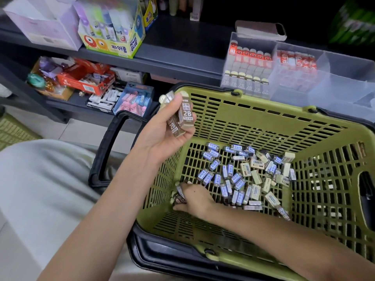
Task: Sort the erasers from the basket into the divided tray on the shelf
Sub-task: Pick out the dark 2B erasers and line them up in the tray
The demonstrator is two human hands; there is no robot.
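Left hand (169,128), centre frame, above the rim of the green basket (253,126): grip clenched round several brown 2B erasers (183,116). Right hand (195,198) low in the basket, lower centre; grip seems curled on a few dark erasers (179,196), partly hidden. Loose erasers (239,179) litter the basket floor. Divided tray (345,78) on the shelf (182,47), upper right, partly filled.

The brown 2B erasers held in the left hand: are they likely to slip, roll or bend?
Probably stiff: the 2B erasers are small blocks. Flat sides make rolling unlikely. Their smooth-looking sleeves may slide, since the left hand holds several stacked.
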